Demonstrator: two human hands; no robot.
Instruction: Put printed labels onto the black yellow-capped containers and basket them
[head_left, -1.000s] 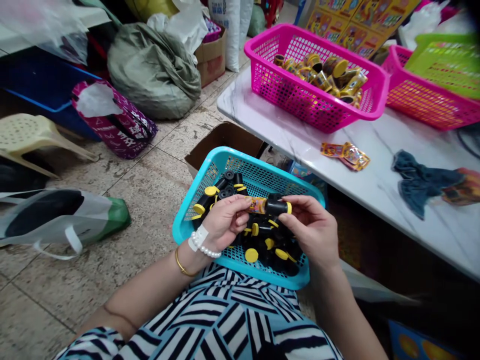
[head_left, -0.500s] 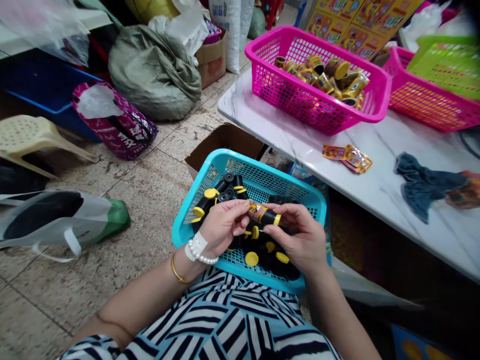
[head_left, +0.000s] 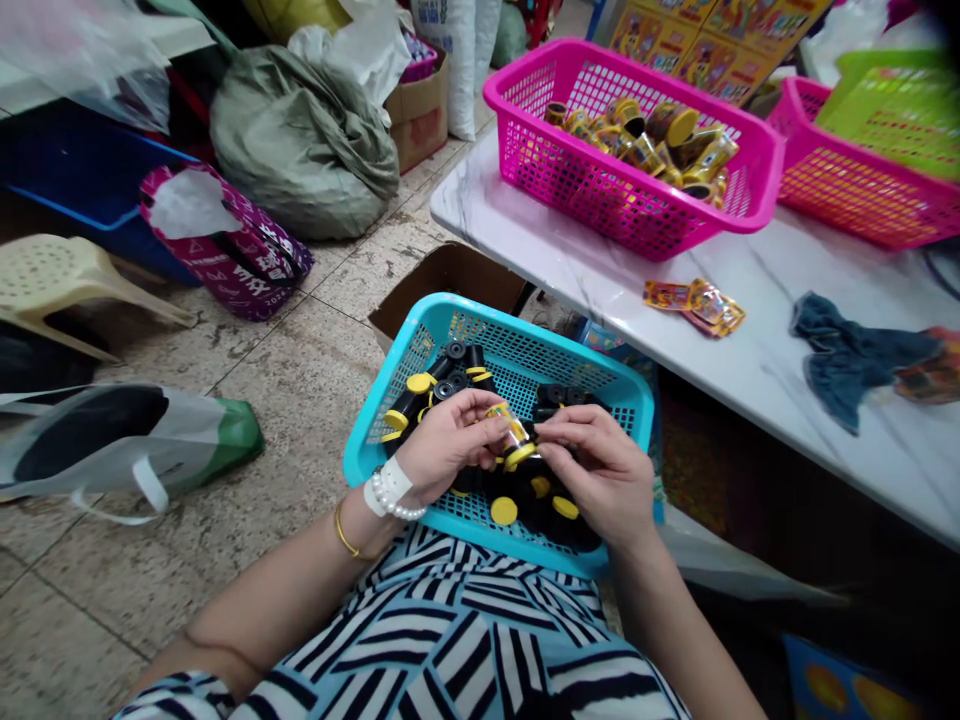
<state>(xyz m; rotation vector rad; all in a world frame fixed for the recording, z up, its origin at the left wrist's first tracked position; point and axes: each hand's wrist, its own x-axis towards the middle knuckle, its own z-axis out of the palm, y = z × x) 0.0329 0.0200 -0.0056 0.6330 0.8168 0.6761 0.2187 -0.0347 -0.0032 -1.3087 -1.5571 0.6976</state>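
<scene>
A turquoise basket [head_left: 420, 340] rests on my lap, holding several small black tubes with yellow caps [head_left: 420, 392]. Above it both hands grip one black tube with a yellow cap and an orange printed label [head_left: 510, 432]. My left hand [head_left: 454, 440], with a pearl bracelet and white tag at the wrist, pinches the labelled end. My right hand [head_left: 592, 470] pinches the capped end, fingers curled close to the left hand's.
A marble table [head_left: 600, 290] stands to the right with a pink basket [head_left: 630, 200] of labelled tubes, loose orange labels [head_left: 694, 305], a blue cloth [head_left: 847, 360] and more baskets [head_left: 862, 190]. A cardboard box [head_left: 442, 275], bags [head_left: 300, 140] and a plastic stool [head_left: 67, 275] crowd the floor.
The tube was held level between both hands; now it is tilted with the yellow cap down. Both hands have drawn closer together and lower over the basket.
</scene>
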